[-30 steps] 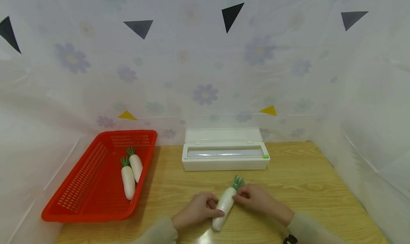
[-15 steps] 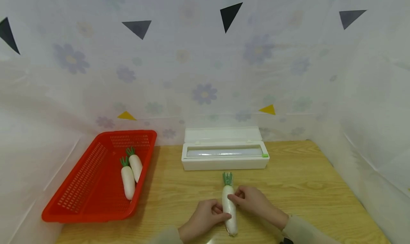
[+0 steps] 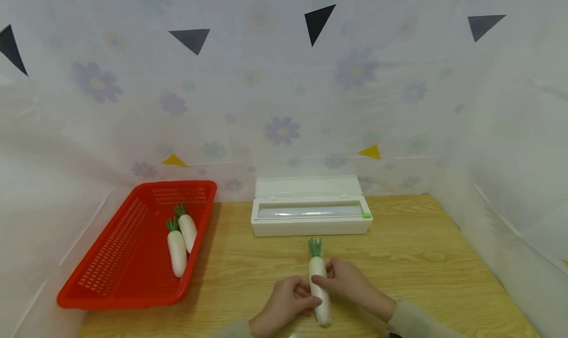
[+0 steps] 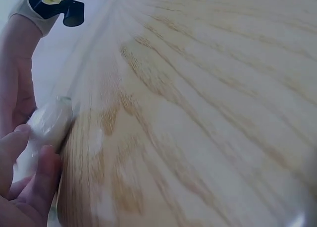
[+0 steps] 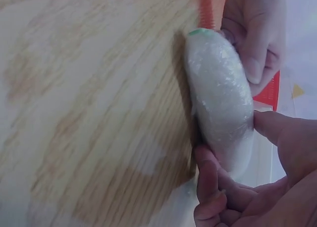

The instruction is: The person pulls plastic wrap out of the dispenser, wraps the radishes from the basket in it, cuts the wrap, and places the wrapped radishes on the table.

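Radish (image 3: pixel 316 266) in front of white box (image 3: pixel 312 228) | left grip (image 3: pixel 286 298), right grip (image 3: pixel 349 281) both pinching it | I'd roll gently — press film (image 5: pixel 223 98) snug

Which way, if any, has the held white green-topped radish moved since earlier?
Yes: against the open white rectangular box, the radish turned, leafy end left, near end right.

Two-handed pinching grip, as seen from where I stand. Left hand (image 3: pixel 284 301): fingers curled under, thumb (image 3: pixel 309 302) pointing across to the right. Right hand (image 3: pixel 348 281): set slightly farther forward, thumb (image 3: pixel 321 281) pointing left, fingers likewise bent. The two thumb tips lie near each other, apart. Left wrist (image 3: pixel 259 325) and right wrist (image 3: pixel 385 306) emerge from pale sleeves (image 3: pixel 414 319), the forearms slanting inward from either side.
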Available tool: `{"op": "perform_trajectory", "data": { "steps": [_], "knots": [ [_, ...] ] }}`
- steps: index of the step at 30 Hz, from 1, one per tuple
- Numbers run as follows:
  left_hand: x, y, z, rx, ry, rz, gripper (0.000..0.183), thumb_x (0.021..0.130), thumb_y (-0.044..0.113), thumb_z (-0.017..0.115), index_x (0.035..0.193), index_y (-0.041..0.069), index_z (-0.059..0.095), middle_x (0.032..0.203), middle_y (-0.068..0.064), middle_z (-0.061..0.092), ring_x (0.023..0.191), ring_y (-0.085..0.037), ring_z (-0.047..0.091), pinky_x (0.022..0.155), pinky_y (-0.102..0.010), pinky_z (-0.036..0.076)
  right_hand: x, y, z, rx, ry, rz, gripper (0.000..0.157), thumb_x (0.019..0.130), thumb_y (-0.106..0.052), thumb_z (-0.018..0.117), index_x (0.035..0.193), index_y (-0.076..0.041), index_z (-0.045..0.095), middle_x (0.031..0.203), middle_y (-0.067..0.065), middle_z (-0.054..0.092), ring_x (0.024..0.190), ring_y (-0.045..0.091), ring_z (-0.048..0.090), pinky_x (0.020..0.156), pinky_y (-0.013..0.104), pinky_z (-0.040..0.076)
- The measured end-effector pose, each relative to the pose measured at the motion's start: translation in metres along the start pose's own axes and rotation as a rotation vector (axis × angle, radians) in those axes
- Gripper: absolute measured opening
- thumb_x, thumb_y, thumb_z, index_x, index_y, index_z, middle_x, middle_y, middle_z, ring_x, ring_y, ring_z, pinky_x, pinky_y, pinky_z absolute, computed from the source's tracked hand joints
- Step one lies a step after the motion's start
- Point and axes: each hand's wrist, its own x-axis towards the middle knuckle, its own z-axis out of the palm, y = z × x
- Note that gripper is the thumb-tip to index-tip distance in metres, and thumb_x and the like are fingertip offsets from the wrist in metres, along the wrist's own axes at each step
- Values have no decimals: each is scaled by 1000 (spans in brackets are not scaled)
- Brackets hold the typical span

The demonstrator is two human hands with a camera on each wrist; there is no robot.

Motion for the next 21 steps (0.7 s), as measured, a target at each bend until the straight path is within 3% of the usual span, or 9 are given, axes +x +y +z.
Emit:
{"op": "perform_trajectory", "data": {
  "steps": [9, 15, 21],
  "knots": [
    [-2, -6, -34, 248, 0, 121, 23, 92, 24, 81, 103, 5, 74, 89, 7, 72, 77, -2, 66, 69, -22, 55, -10, 12, -24, -9, -18, 29, 39, 88, -33, 82, 102, 0, 67, 75, -1, 61, 67, 14, 56, 58, 28, 46],
    [-5, -3, -60, 346, 49, 119, 28, 94, 26, 79, 108, 3, 72, 92, 5, 70, 81, -5, 64, 73, -24, 55, -20, 37, -60, -5, -97, -1, 38, 90, -31, 81, 104, 1, 66, 82, 0, 67, 74, 15, 61, 63, 29, 51],
    [-5, 0, -81, 449, 112, 144, 29, 94, 25, 79, 109, 1, 73, 93, 3, 71, 83, -8, 65, 74, -27, 56, -31, 60, -99, -44, -150, 34, 37, 92, -32, 79, 107, -1, 66, 91, 3, 69, 84, 18, 64, 69, 34, 55]
  ]
}}
